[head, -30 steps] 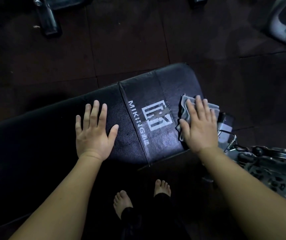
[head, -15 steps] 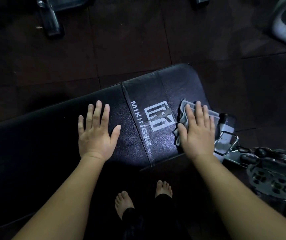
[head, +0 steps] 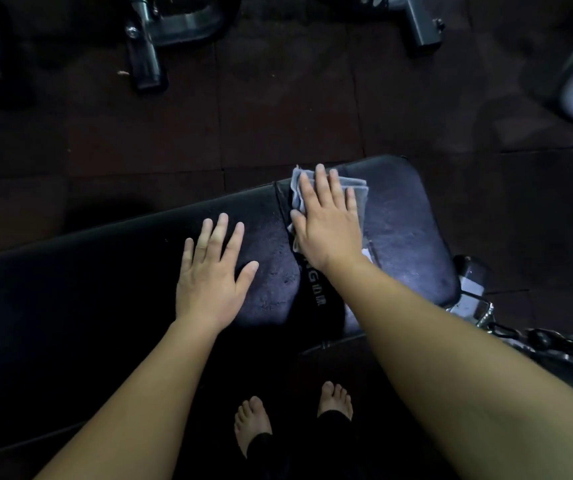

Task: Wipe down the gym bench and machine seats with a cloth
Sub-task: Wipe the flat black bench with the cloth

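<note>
1. On the far edge of the black gym bench point(head: 413, 216), near the seam point(head: 279, 209) that splits the short pad from the long pad, lies a folded grey cloth point(head: 359, 192).
2. From the head view, the right hand point(head: 326, 223) lies flat on that cloth, fingers spread wide and pressing down rather than gripping; the cloth shows past the fingertips and beside the thumb.
3. The left hand point(head: 208, 275) rests palm-down, fingers open and holding nothing, on the long pad just left of the seam, likely bracing the body.
4. The short pad's right part looks lit and faintly streaked; whether that sheen means it is wiped, I cannot tell.
5. The long pad runs off to the left into deep shadow, so its condition is hidden.
6. Bare feet point(head: 253, 420) stand on the near side of the bench, and a chain and metal fittings point(head: 479, 306) sit at its right end.
7. Dark machine frames point(head: 146, 39) stand on the far floor, well apart.
8. Judged from this, the task is early: 1 bench is under the cloth, most of its long pad probably remains, and no machine seat is in view.
</note>
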